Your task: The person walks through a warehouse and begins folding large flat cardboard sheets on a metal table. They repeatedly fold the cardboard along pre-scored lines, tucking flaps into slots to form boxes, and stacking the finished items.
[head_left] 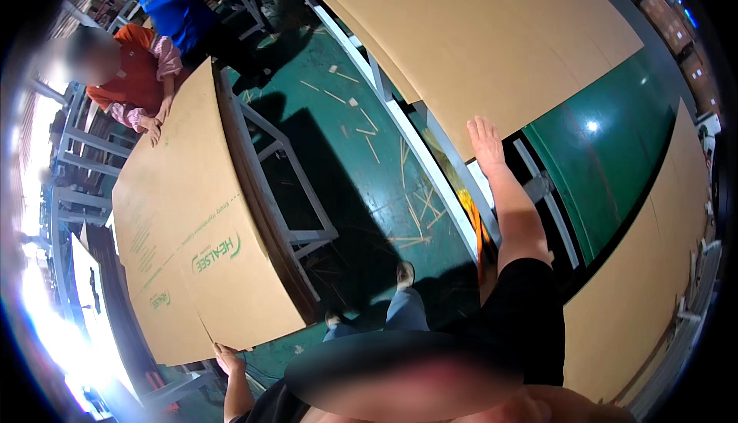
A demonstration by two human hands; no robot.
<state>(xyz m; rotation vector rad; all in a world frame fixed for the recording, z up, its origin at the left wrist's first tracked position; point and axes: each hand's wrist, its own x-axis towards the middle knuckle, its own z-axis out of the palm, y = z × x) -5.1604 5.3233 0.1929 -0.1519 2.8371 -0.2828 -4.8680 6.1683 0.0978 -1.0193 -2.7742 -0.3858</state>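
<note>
On the left, a printed brown cardboard sheet [223, 285] lies on top of a stack. My left hand [228, 359] is at its near edge, beside a slit, with the fingers closed over the edge. My right arm reaches forward to a plain cardboard sheet [492, 39] on the right. There my right hand [486, 144] lies on the sheet's near corner, fingers stretched out and holding nothing. Green print marks the left sheet. Across that sheet, a co-worker in an orange vest [138, 69] rests both hands on its far edge.
A white metal frame [400, 131] carries the right sheet, beside a green surface [600, 154]. Another cardboard sheet [638, 285] lies at far right. Cardboard strips [419, 212] litter the green floor between the stacks. A person in blue [178, 8] stands farther back. Orange straps [475, 219] hang near my right arm.
</note>
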